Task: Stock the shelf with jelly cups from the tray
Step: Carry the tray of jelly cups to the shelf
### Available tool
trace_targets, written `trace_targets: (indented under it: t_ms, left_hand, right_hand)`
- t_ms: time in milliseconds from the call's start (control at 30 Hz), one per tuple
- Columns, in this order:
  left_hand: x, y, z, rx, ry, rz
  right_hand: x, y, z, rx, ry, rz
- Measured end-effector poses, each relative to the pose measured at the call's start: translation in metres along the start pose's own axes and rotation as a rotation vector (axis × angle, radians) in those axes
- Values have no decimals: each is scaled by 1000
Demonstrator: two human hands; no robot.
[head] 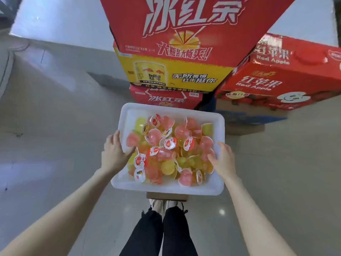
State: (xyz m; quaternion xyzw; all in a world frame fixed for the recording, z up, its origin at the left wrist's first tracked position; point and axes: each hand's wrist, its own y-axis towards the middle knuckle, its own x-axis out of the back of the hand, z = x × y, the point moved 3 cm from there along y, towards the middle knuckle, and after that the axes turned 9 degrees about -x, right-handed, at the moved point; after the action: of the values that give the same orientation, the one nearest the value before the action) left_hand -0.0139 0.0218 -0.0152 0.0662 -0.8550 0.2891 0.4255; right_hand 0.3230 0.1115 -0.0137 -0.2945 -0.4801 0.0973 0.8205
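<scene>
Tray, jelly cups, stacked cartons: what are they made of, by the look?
Tray: looks like white moulded plastic, smooth and slightly glossy, with rounded corners and a thick rolled rim.
Jelly cups: probably thin clear plastic, since pink and yellow fill shows through; printed peel lids look like film.
Cartons: printed cardboard, judging by the folded edges and flat glossy faces.

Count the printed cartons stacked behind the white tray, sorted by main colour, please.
Red iced tea cartons: 2, the top one and the bottom one
Yellow Red Bull carton: 1
Red apple cartons: 2, the rear one and the front one
Total: 5
</scene>
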Motion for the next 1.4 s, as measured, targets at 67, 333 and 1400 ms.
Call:
trace_targets:
  t_ms: [67,333,1400]
  left_hand:
    - [-9,6,9,103,-125,-24]
    - [-45,20,32,333,-325,-137]
    - [-8,-27,51,215,-336,-377]
  right_hand:
    - [-4,9,-7,-71,60,-19]
    - [-30,43,-35,-339,325,-27]
    - [-27,-20,-62,-379,490,-226]
